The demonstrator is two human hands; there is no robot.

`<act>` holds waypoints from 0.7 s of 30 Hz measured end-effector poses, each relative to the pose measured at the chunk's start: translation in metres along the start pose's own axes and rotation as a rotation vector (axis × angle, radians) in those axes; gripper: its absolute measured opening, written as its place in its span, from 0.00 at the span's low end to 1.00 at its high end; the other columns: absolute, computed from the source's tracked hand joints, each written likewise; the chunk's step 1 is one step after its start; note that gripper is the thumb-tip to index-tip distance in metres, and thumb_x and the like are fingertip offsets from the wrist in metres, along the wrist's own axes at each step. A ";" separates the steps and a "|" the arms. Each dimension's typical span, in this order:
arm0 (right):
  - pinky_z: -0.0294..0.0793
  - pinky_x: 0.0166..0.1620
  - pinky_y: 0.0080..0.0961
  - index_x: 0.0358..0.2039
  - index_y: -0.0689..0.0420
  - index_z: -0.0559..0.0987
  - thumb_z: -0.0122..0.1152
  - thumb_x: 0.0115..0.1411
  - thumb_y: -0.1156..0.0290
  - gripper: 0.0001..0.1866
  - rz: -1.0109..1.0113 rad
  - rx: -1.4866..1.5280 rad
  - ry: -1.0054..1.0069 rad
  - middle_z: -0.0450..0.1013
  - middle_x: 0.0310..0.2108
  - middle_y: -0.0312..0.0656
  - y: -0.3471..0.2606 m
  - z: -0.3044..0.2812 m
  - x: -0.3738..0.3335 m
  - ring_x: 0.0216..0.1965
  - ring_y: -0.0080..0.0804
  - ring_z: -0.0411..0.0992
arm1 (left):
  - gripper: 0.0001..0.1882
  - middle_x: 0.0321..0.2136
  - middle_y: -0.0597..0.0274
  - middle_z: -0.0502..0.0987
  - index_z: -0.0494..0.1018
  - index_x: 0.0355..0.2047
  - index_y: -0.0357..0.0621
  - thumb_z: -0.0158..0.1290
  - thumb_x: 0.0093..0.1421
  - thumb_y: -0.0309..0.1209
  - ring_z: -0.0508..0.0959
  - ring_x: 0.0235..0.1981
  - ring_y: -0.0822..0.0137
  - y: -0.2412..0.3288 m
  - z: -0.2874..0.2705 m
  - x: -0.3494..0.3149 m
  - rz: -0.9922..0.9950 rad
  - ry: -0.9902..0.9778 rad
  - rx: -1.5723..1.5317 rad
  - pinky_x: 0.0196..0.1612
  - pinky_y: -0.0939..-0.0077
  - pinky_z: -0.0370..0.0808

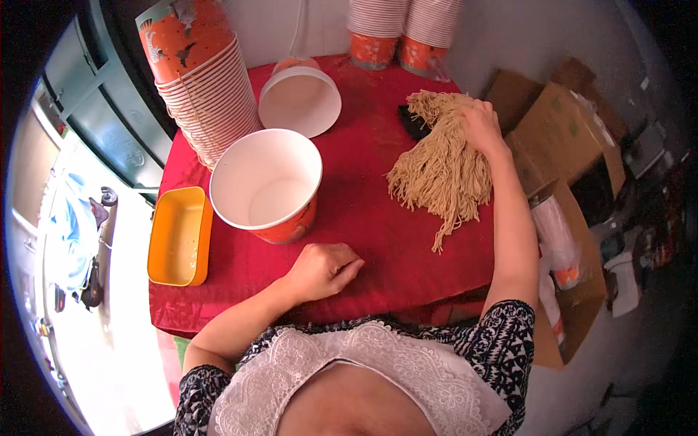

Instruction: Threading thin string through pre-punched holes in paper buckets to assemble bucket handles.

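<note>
Toward the back right corner of the red table (363, 171) lies a bundle of tan yarn (443, 167), its strands fanned toward the front edge, one tail straying farther forward. The right hand (480, 125) rests over its upper right part with the fingers bent; the fingertips are lost among the strands, so I cannot tell whether they pinch the yarn or only press on it. That forearm runs along the right edge. Just inside the front edge sits the left hand (323, 271), fingers folded into a loose fist, the palm hidden from view.

A broad stretch of red cloth separates the yarn from an upright white-lined tub (265, 182) on the left half. Behind that tub, another tub (300, 102) is tipped over, mouth facing forward. A yellow tray (178, 279) stands along the left edge, and a tall stack of tubs (211, 91) leans at the back left corner, its foot partly covered by the upright tub. Two more stacks (376, 33) by the back edge are cut off at the top. Something black (413, 123) shows beside the yarn, mostly covered, too dark to identify. Past the right edge, cardboard boxes (563, 138) fade into shadow.
</note>
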State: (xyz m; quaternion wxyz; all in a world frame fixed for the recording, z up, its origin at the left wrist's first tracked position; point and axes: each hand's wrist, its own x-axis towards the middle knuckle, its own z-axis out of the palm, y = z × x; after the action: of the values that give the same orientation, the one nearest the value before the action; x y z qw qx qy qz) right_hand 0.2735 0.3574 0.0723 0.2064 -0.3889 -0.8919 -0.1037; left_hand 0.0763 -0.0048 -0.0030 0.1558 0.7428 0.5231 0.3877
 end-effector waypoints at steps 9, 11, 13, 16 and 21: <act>0.68 0.45 0.36 0.34 0.58 0.75 0.56 0.56 0.71 0.06 0.034 0.290 0.163 0.72 0.37 0.44 0.006 -0.026 -0.020 0.41 0.41 0.69 | 0.07 0.24 0.52 0.77 0.76 0.24 0.37 0.55 0.55 0.27 0.77 0.25 0.53 -0.005 0.002 -0.001 0.023 0.024 -0.001 0.27 0.63 0.74; 0.69 0.40 0.31 0.33 0.58 0.75 0.56 0.56 0.72 0.05 0.032 0.406 0.260 0.72 0.30 0.40 -0.001 -0.040 -0.029 0.33 0.35 0.71 | 0.07 0.24 0.52 0.77 0.76 0.24 0.37 0.55 0.55 0.27 0.77 0.25 0.53 -0.004 0.003 0.000 0.036 0.026 -0.010 0.27 0.63 0.74; 0.67 0.32 0.20 0.32 0.60 0.73 0.55 0.58 0.74 0.04 0.105 0.675 0.183 0.70 0.25 0.32 -0.010 -0.058 -0.037 0.25 0.20 0.66 | 0.07 0.24 0.52 0.77 0.76 0.24 0.36 0.55 0.55 0.27 0.77 0.25 0.53 0.000 0.003 0.001 0.024 0.020 -0.005 0.27 0.63 0.74; 0.68 0.32 0.22 0.32 0.62 0.71 0.55 0.56 0.75 0.05 0.114 0.821 0.121 0.69 0.24 0.36 -0.024 -0.082 -0.048 0.27 0.20 0.66 | 0.07 0.23 0.52 0.76 0.75 0.23 0.36 0.55 0.55 0.27 0.77 0.24 0.53 0.004 0.000 0.005 0.039 0.007 -0.005 0.27 0.63 0.73; 0.66 0.32 0.18 0.31 0.62 0.71 0.54 0.57 0.76 0.04 0.055 0.987 0.092 0.67 0.24 0.31 -0.048 -0.112 -0.064 0.27 0.15 0.65 | 0.06 0.22 0.51 0.75 0.74 0.24 0.36 0.55 0.55 0.26 0.76 0.24 0.52 0.019 -0.010 0.017 0.086 0.019 0.050 0.26 0.62 0.73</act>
State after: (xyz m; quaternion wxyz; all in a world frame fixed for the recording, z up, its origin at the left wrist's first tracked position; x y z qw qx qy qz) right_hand 0.3090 0.2446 0.1428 0.4074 -0.2632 -0.8141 0.3194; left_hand 0.0839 0.0015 0.0223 0.1153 0.7646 0.5017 0.3878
